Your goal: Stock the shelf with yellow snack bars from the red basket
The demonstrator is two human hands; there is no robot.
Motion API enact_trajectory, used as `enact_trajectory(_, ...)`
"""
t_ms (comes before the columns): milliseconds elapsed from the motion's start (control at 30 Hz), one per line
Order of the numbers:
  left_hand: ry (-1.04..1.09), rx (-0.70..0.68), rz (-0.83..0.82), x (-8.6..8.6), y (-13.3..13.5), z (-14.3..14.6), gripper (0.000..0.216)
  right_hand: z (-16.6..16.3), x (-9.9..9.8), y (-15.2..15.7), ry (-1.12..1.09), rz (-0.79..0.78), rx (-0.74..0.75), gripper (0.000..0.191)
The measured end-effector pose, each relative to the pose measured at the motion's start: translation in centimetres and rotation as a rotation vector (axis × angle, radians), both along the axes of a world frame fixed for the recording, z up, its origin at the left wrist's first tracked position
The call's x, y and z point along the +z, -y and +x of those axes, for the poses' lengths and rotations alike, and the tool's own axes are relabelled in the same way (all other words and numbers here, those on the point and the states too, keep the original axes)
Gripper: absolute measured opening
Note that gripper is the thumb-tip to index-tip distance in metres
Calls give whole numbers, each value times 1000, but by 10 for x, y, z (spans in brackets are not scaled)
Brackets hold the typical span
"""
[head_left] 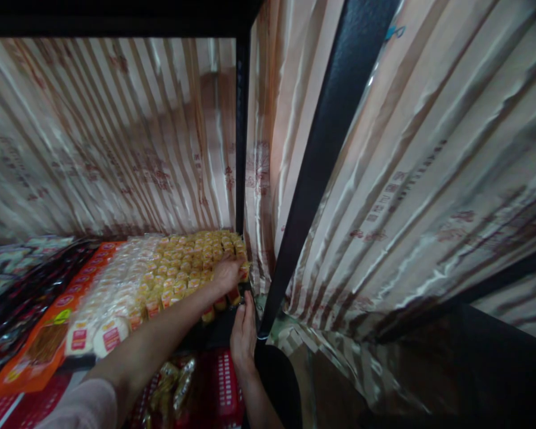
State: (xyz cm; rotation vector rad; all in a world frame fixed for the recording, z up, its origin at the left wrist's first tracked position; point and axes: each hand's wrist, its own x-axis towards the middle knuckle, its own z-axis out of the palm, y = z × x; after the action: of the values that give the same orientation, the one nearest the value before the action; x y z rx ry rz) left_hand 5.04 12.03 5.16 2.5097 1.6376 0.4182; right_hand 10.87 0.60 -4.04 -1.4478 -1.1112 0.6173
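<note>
My left hand (228, 274) reaches across to the right end of a block of small yellow-wrapped snack packs (178, 262), set in tight rows on a dark shelf. Its fingers are curled round one pack (243, 271) at the edge; the fingertips are partly hidden and blurred. Lower down, my right hand (245, 333) is held upright by the shelf's front right corner, its fingers stretched out, with nothing seen in it. A few yellow packs (208, 313) stand at the front of the rows, just below my left wrist.
Clear packs of round white food (111, 333), orange snack bags (49, 342) and dark shiny packets (31, 292) lie to the left. Below is a red basket (226, 381) with gold packets (178, 381). A black post (312, 161) slants beside the shelf, before pleated curtains (384, 208).
</note>
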Motion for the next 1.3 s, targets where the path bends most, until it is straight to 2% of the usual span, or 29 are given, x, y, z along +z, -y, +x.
enact_trajectory(267,-18,12,22,-1,-2,3,29,-5,-4,-8,-5,33,-28,56)
enact_trajectory(433,-37,39,62,-1,-3,3,31,-7,4,-19,-7,65,-69,58)
enact_trajectory(533,-23,59,70,-2,-3,2,38,-5,14,-32,-2,76,-79,60)
enact_trajectory(633,-12,57,75,-4,-4,0,36,-3,20,-50,-38,68,-100,64)
enact_trajectory(933,59,53,85,-9,-7,-6,35,4,18,-97,-141,9,-179,64)
enact_trajectory(1300,96,64,69,-11,-7,-12,28,2,17,-106,-11,-63,-14,74)
